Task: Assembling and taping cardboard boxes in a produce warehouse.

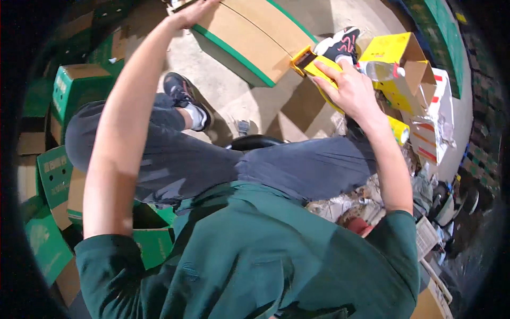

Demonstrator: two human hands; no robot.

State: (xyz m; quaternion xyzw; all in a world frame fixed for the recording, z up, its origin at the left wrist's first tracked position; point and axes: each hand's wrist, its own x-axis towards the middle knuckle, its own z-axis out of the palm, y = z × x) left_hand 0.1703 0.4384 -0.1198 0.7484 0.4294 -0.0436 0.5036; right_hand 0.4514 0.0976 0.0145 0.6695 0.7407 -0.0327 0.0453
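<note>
Nearest the camera, both bare forearms rise out of dark green short sleeves, over knees in dark grey trousers.

The right arm bends at the elbow and reaches up; the right hand (351, 87) lies palm-down with its fingers spread a little and curled over a flat yellow tool with a dark face (312, 63), clamped on its near end. That tool sits against the right-hand corner of the long brown cardboard box with green edge bands (249, 37), which lies on the grey concrete floor (223, 85) ahead of the knees.

The left arm stretches almost straight, far forward, and the left hand (190, 11) rests on the box's far left end at the top edge of the view; its fingers seem closed around the edge there, though the frame cuts them off.

Right of the tool stand open yellow cartons (396, 50); green cartons (74, 85) are stacked to the left.
</note>
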